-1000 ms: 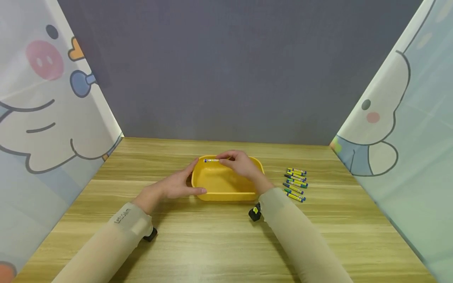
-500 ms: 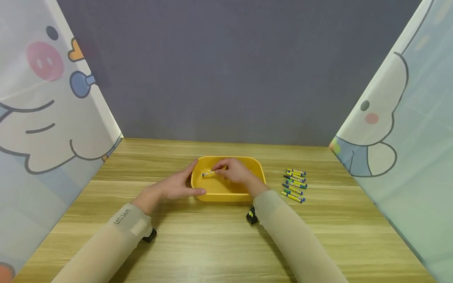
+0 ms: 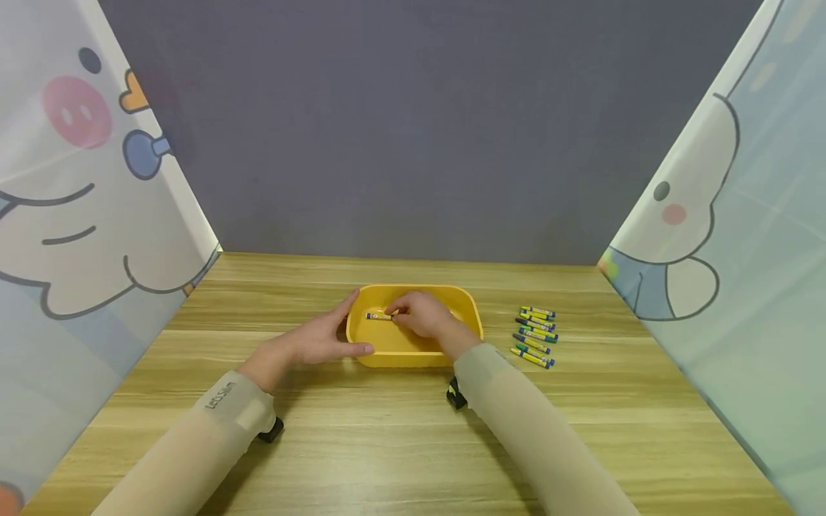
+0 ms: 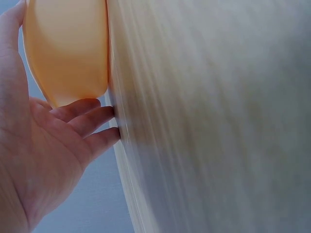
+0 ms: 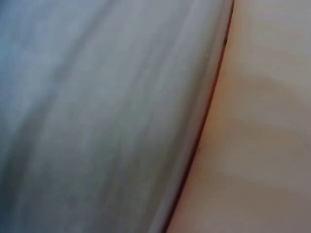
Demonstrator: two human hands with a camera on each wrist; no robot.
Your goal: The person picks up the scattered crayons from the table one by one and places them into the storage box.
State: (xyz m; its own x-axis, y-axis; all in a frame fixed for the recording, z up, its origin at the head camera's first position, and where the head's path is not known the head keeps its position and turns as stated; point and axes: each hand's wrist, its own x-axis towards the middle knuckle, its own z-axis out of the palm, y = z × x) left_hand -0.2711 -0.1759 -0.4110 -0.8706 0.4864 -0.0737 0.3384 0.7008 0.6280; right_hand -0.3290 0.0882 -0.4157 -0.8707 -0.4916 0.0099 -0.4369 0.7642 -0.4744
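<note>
A yellow plastic bin (image 3: 413,360) stands on the wooden table. My left hand (image 3: 320,337) holds its left end, thumb along the front side and fingers toward the back corner. In the left wrist view, the fingers of that left hand (image 4: 63,131) lie against the bin's wall (image 4: 68,48). Inside the bin, my right hand (image 3: 422,317) pinches the right end of a yellow-and-blue crayon (image 3: 378,316), which lies crosswise low in the bin. Only the bin's blurred wall (image 5: 257,145) and the tabletop show in the right wrist view; the right hand is out of that picture.
Several wrapped crayons (image 3: 534,335), yellow with blue and green, lie in a loose column on the table (image 3: 361,444) to the right of the bin. A grey panel (image 3: 413,129) rises behind the table, with cartoon-printed sheets (image 3: 77,215) along both sides.
My right hand has carried the crayon from the bin's back rim down into the bin, toward the floor. The left hand stays at the bin's left end.
</note>
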